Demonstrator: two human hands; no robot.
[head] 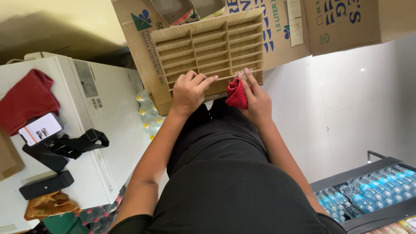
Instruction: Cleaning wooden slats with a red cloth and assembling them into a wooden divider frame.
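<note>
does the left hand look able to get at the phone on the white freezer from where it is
Probably yes. The left hand rests on the cardboard divider grid, holding nothing, and the phone lies face-up on the white chest freezer on that same side. Nothing stands between them, though it looks a long sideways stretch.

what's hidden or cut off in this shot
- Head view: the red cloth is half covered by the right hand.
- The divider grid hides the inside of the cardboard box.
- The bottled-water pack is cut off by the right edge.
- The phone screen is too small to make out.
</note>
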